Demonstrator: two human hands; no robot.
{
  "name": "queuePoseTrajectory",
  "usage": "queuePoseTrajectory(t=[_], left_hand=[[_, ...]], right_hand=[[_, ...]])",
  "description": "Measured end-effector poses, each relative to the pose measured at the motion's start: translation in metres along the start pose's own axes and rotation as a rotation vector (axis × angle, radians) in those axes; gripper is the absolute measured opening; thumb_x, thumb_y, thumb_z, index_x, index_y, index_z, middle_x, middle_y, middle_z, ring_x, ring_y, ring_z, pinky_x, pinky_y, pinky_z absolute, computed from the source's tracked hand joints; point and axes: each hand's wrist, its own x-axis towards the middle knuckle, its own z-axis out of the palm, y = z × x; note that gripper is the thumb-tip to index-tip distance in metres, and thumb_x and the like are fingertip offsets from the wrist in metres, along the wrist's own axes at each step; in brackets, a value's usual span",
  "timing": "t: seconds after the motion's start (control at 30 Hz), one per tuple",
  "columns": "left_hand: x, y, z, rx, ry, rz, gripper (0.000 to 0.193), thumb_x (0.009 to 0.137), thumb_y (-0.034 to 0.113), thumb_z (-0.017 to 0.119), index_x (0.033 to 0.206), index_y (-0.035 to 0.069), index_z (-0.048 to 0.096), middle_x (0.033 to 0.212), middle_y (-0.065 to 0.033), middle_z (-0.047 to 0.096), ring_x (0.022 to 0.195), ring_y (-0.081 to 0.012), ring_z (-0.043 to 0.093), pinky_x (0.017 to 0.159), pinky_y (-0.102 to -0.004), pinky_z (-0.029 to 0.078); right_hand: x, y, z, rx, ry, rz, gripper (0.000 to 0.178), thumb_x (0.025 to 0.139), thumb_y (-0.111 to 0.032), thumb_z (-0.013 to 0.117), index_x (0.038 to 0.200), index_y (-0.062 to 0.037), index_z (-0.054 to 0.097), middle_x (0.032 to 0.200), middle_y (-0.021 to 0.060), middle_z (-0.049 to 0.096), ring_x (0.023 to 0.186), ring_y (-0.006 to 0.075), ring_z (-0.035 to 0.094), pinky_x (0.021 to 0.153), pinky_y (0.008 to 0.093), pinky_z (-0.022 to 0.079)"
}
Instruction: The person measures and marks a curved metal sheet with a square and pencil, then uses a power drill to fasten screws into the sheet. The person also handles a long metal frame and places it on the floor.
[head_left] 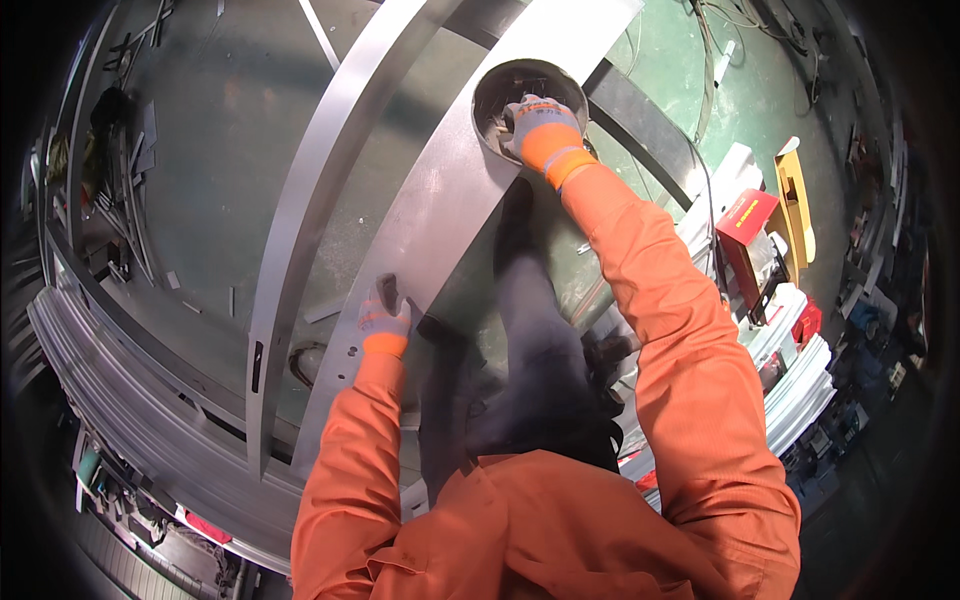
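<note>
Through my remote feed, my right hand point(543, 122) dips into a rigid-looking round bowl point(489, 102), best held by its rim, on a silvery beam point(440, 192); my left hand point(384, 319) overlies the beam, either grip's state impossible to tell.

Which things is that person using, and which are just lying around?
Probably in use:
round container, with the right hand reaching in;
wide metal bar, with the left hand over it.

Probably just lying about:
red box;
open yellow carton.
</note>
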Motion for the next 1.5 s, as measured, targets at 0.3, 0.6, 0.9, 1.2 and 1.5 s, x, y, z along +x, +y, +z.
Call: queuePoseTrajectory(t=[0.3, 0.6, 0.9, 1.2, 1.5], left_hand=[[-0.005, -0.023, 0.03, 0.142, 0.364, 0.406, 0.049, 0.08, 0.023, 0.069, 0.127, 0.011, 0.062, 0.11, -0.0103, 0.067, 0.095, -0.0341, 0.063, 0.087, -0.0476, 0.049], [-0.001, -0.041, 0.042, 0.059, 0.491, 0.557, 0.041, 0.079, 0.017, 0.067, 0.119, 0.011, 0.067, 0.094, -0.0072, 0.065, 0.084, -0.0312, 0.061, 0.078, -0.0478, 0.047], [-0.004, -0.041, 0.043, 0.079, 0.473, 0.539, 0.042, 0.079, 0.013, 0.066, 0.121, 0.007, 0.066, 0.097, -0.0112, 0.067, 0.088, -0.0344, 0.062, 0.08, -0.0483, 0.049], [-0.004, -0.04, 0.046, 0.109, 0.533, 0.575, 0.042, 0.079, 0.018, 0.066, 0.12, 0.01, 0.065, 0.099, -0.0082, 0.067, 0.089, -0.0325, 0.061, 0.082, -0.0485, 0.047], [-0.004, -0.041, 0.05, 0.114, 0.518, 0.538, 0.043, 0.078, 0.019, 0.065, 0.12, 0.012, 0.064, 0.098, -0.0088, 0.065, 0.09, -0.0334, 0.059, 0.083, -0.0486, 0.046]], right_hand=[[0.003, -0.004, 0.007, 0.078, 0.102, 0.076, 0.063, 0.084, -0.052, 0.07, 0.13, -0.0098, 0.067, 0.135, 0.0161, 0.065, 0.12, 0.0337, 0.065, 0.102, 0.0418, 0.052], [0.0, 0.002, 0.019, 0.061, 0.195, 0.055, 0.049, 0.096, -0.045, 0.06, 0.131, -0.0115, 0.062, 0.129, 0.0176, 0.067, 0.119, 0.0346, 0.065, 0.102, 0.0433, 0.051], [-0.004, 0.021, 0.01, 0.394, 0.353, -0.176, 0.033, 0.093, -0.029, 0.067, 0.122, -0.014, 0.073, 0.111, 0.0183, 0.074, 0.105, 0.0344, 0.071, 0.095, 0.0406, 0.054], [-0.014, 0.025, -0.017, -0.121, 0.42, -0.177, 0.038, 0.088, -0.01, 0.061, 0.123, -0.0173, 0.071, 0.109, 0.0127, 0.075, 0.1, 0.0312, 0.073, 0.089, 0.0421, 0.058], [0.026, 0.001, -0.009, -0.39, 0.219, -0.286, 0.044, 0.081, -0.02, 0.07, 0.125, -0.0174, 0.068, 0.127, 0.0145, 0.063, 0.117, 0.0344, 0.064, 0.099, 0.0436, 0.053]])
